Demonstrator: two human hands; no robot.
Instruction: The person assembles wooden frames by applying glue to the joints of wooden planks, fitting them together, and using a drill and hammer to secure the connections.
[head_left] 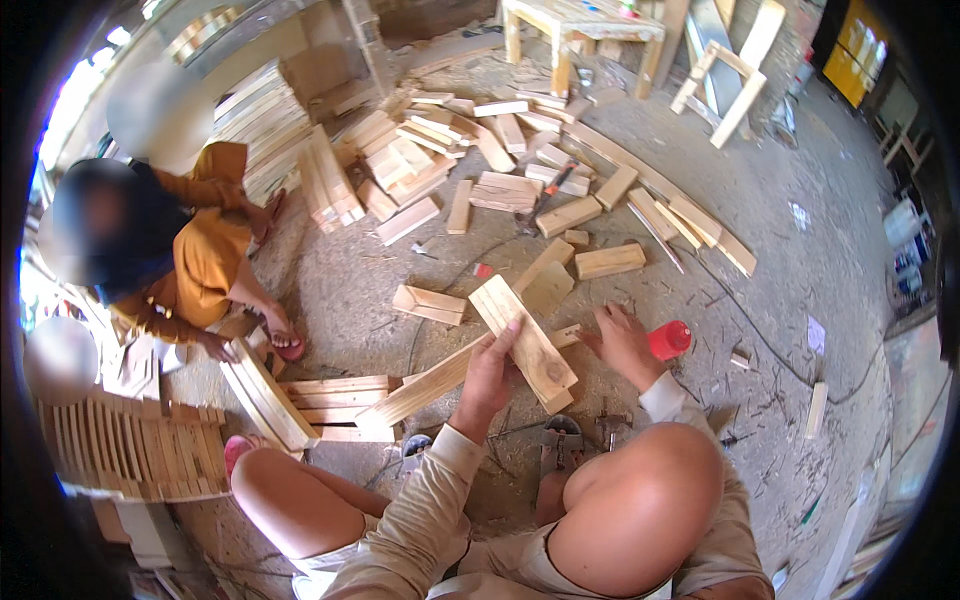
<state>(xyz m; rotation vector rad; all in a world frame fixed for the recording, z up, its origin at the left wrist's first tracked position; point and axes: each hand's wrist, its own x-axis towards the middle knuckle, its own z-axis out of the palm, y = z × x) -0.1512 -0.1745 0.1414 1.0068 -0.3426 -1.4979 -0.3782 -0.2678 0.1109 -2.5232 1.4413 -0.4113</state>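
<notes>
My left hand (490,368) grips a short, pale wooden board (525,345) by its left edge, with the thumb on top, and holds it tilted over the floor. Beneath it a longer wooden plank (430,385) runs slantwise from lower left to upper right. My right hand (622,345) is off to the right of the board, fingers apart and nothing visible in them, close to the far end of that plank. A red plastic bottle (670,340) lies right beside this hand. Near my feet there is a hammer (612,420).
Past my hands lies a heap of cut wood blocks (410,150), with an orange-handled tool (557,185) among them. A person (150,230) at the left holds wooden pieces (270,390). A wooden table (585,18) stands at the back. A dark cable (745,315) crosses the floor on the right.
</notes>
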